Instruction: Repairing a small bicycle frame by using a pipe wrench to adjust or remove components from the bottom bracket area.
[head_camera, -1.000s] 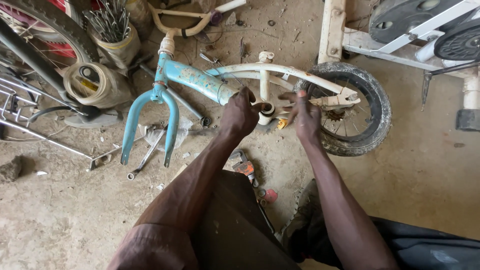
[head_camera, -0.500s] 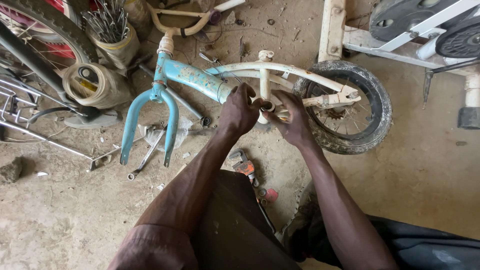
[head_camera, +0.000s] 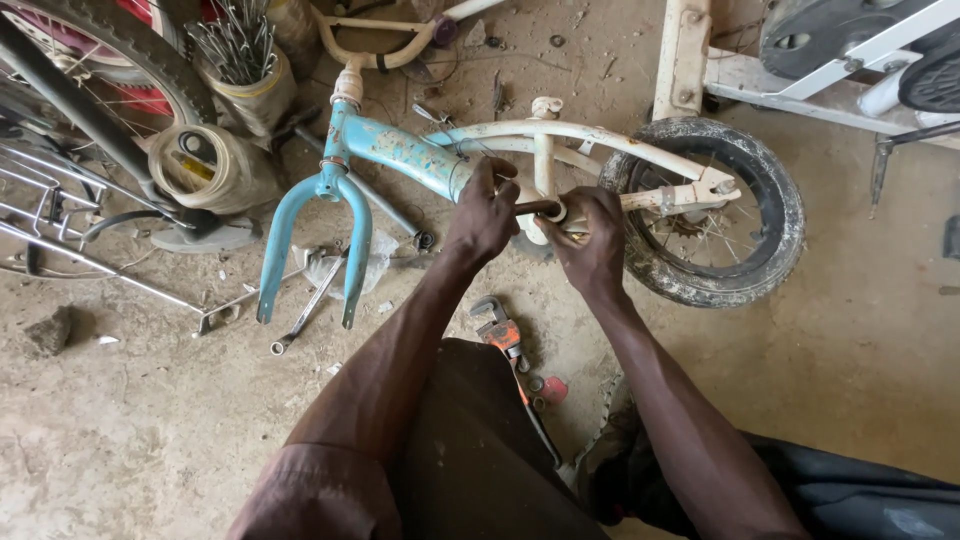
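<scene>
Both hands, the left hand and right hand, close around a dark axle at the small bicycle frame on the floor's middle; stiff, probably greasy steel, best gripped at its ends.

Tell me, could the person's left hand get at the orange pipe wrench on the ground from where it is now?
Probably yes. The left hand grips the small bike frame, while the pipe wrench lies on bare ground just below it, beside the knee. Nothing covers the wrench; the hand would only need to let go first.
</scene>
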